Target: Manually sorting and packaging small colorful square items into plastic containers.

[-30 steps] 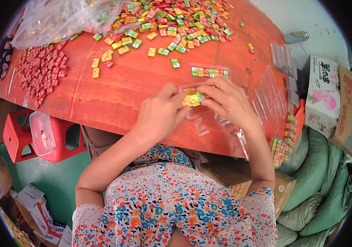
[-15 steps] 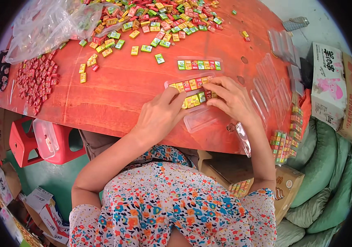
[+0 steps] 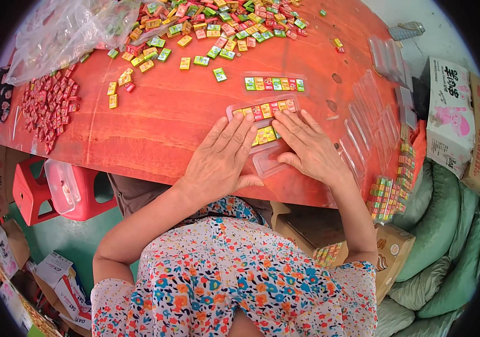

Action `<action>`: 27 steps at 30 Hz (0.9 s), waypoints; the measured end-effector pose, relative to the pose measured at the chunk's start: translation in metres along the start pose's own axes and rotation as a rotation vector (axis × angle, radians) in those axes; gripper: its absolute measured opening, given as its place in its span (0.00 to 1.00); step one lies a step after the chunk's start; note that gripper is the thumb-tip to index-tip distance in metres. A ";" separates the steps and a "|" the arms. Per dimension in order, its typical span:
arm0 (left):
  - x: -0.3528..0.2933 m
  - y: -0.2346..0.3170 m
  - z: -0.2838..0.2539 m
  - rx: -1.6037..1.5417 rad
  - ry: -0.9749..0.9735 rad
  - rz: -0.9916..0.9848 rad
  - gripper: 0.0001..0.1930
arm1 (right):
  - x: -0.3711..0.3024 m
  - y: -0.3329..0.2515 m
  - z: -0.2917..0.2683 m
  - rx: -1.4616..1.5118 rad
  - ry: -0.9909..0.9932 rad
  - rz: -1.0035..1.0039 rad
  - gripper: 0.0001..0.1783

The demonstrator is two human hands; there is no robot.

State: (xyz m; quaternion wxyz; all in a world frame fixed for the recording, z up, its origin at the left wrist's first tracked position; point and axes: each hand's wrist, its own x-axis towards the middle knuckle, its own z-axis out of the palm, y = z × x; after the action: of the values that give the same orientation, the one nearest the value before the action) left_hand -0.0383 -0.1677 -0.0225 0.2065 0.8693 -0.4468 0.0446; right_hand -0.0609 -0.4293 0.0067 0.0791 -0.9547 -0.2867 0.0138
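My left hand (image 3: 220, 160) lies flat on the orange-red table (image 3: 167, 118), fingers spread, its fingertips at a clear plastic tray (image 3: 262, 109) filled with a row of small coloured candy packets. My right hand (image 3: 307, 147) rests flat beside it, fingers touching the same tray. Between the two hands lie a few yellow and green packets (image 3: 265, 135). A clear empty tray (image 3: 265, 163) sits under my right thumb. Farther back lies another filled tray (image 3: 274, 84).
A heap of loose coloured packets (image 3: 217, 25) covers the far table, red packets (image 3: 49, 104) lie at the left, a clear bag (image 3: 66, 28) at far left. Empty clear trays (image 3: 375, 123) line the right edge above filled stacks (image 3: 389, 191). Red stool (image 3: 37, 194), cardboard boxes (image 3: 453, 118), green sacks (image 3: 448, 236).
Both hands moved from pinching packets to lying flat with fingers spread on the near tray. The view shifted, so the table sits lower in the picture.
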 end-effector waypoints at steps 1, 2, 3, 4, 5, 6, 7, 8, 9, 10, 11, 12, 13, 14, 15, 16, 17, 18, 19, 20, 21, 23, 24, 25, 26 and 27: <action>0.000 0.000 0.000 0.010 -0.014 0.002 0.52 | 0.000 0.000 0.001 0.000 -0.001 -0.001 0.42; 0.000 0.000 0.000 0.009 -0.014 0.001 0.52 | 0.000 -0.001 0.002 -0.001 0.010 -0.002 0.43; -0.001 0.000 0.001 0.020 -0.014 0.001 0.51 | -0.001 -0.002 0.002 -0.002 0.020 -0.003 0.43; -0.001 0.000 0.001 0.032 -0.015 0.001 0.51 | -0.001 -0.002 0.003 -0.002 0.019 -0.004 0.43; -0.001 0.001 0.000 0.032 -0.015 0.000 0.51 | -0.002 -0.002 0.003 -0.007 0.015 -0.001 0.43; -0.001 0.000 0.000 0.045 -0.024 0.003 0.51 | -0.001 -0.002 0.003 -0.013 0.013 0.002 0.43; -0.001 0.000 -0.001 0.058 -0.032 0.006 0.52 | -0.002 -0.002 0.003 -0.013 0.014 0.002 0.43; 0.000 0.000 -0.001 0.059 -0.032 0.006 0.52 | -0.002 -0.002 0.003 -0.017 0.014 0.001 0.43; 0.003 0.000 0.000 0.033 -0.015 0.024 0.51 | -0.002 -0.001 0.003 -0.022 0.014 -0.002 0.43; 0.004 0.000 0.001 0.008 0.003 0.042 0.51 | -0.002 -0.001 0.004 -0.023 0.015 -0.005 0.43; 0.003 0.000 0.002 0.009 0.005 0.041 0.51 | -0.003 -0.001 0.005 -0.022 0.015 0.000 0.44; 0.002 0.001 0.003 -0.014 0.010 0.037 0.51 | -0.004 -0.002 0.006 -0.020 0.015 0.007 0.44; 0.000 0.001 0.004 -0.038 0.015 0.032 0.51 | -0.004 -0.002 0.005 -0.019 0.015 0.007 0.44; 0.000 0.001 0.003 -0.037 0.015 0.033 0.51 | -0.003 -0.001 0.004 -0.014 -0.012 0.010 0.45; 0.000 -0.001 0.001 -0.030 0.001 0.039 0.51 | -0.003 -0.001 0.003 -0.009 -0.038 0.013 0.46; 0.000 -0.001 0.000 -0.023 -0.012 0.046 0.51 | -0.004 -0.001 0.004 -0.009 -0.037 0.015 0.46; 0.001 -0.001 0.000 -0.022 -0.012 0.048 0.51 | -0.004 0.000 0.005 -0.007 -0.030 0.014 0.46; 0.004 0.000 0.001 -0.049 0.020 0.054 0.47 | -0.004 0.001 0.006 -0.007 -0.022 0.011 0.46; 0.007 0.000 0.003 -0.077 0.051 0.061 0.44 | -0.004 0.001 0.006 -0.009 -0.020 0.011 0.46; 0.007 -0.003 0.006 -0.075 0.053 0.063 0.44 | -0.004 0.000 0.007 -0.014 -0.001 0.014 0.45; 0.008 -0.006 0.010 -0.082 0.098 0.064 0.37 | -0.005 -0.001 0.007 -0.016 0.016 0.021 0.45; 0.007 -0.012 0.015 -0.090 0.141 0.068 0.30 | -0.003 -0.001 0.006 -0.007 0.023 0.019 0.44; 0.008 -0.014 0.015 -0.133 0.176 0.043 0.25 | -0.002 -0.001 0.006 0.002 0.029 0.015 0.44; 0.009 -0.014 0.015 -0.176 0.210 0.018 0.20 | -0.003 -0.001 0.006 0.004 0.030 0.019 0.44; 0.009 -0.013 0.014 -0.177 0.207 0.021 0.20 | -0.003 -0.001 0.006 0.013 0.024 0.026 0.43; 0.009 -0.012 0.012 -0.255 0.232 -0.017 0.18 | -0.003 -0.001 0.006 0.022 0.018 0.032 0.43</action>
State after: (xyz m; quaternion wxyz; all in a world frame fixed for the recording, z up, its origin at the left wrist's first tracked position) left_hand -0.0248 -0.1733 -0.0347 0.3656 0.8290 -0.4145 0.0858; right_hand -0.0644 -0.4292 0.0005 0.0919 -0.9582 -0.2706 0.0096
